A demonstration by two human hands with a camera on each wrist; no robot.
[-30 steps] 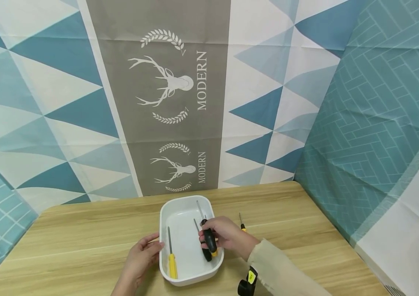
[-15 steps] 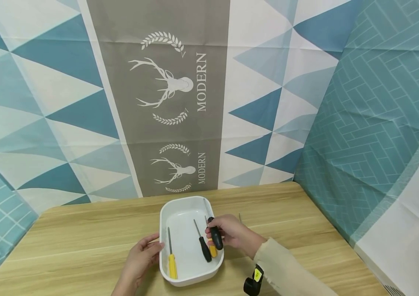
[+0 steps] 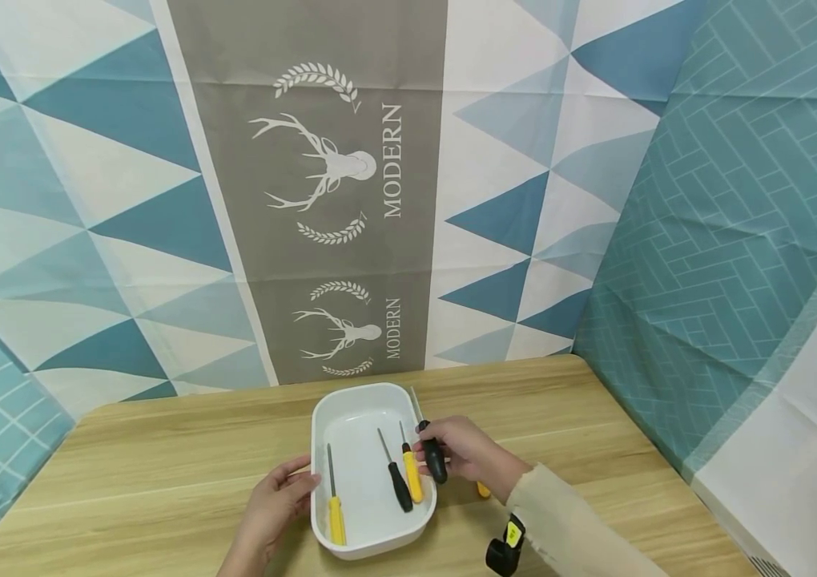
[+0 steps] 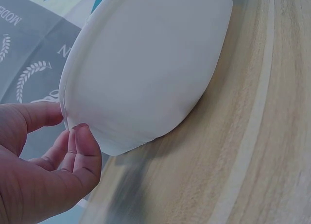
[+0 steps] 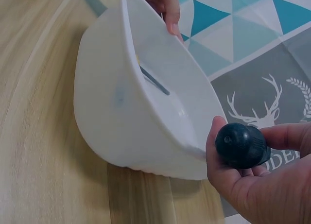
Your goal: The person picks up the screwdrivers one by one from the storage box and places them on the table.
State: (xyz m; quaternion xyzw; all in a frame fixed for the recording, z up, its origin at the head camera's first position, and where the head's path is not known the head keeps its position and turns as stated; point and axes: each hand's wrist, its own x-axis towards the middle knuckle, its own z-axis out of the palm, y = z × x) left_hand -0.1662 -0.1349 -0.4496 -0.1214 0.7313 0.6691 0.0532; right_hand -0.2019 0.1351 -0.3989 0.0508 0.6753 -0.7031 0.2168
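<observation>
A white plastic tub (image 3: 372,549) stands on the wooden table, slightly turned. At its left side my left hand (image 3: 280,501) pinches the rim (image 4: 65,105) between thumb and fingers. My right hand (image 3: 462,450) grips a screwdriver with a thick black handle (image 3: 434,463), held over the tub's right rim; its shaft points away from me. In the right wrist view the rounded butt of that handle (image 5: 238,145) faces the camera. Inside the tub lie a yellow-handled screwdriver (image 3: 337,521) at left, a slimmer black-handled screwdriver (image 3: 400,486) and another yellow-handled screwdriver (image 3: 412,477) at right.
A yellow handle end (image 3: 484,490) shows on the table (image 3: 560,417), mostly hidden behind my right wrist. A black device with a yellow label (image 3: 505,546) sits by my right sleeve. Patterned cloth (image 3: 351,240) hangs behind the table and along both sides.
My right hand has moved right with the black-handled screwdriver, from above the tub's inside to its right rim, uncovering the two screwdrivers below. My left hand has stayed put.
</observation>
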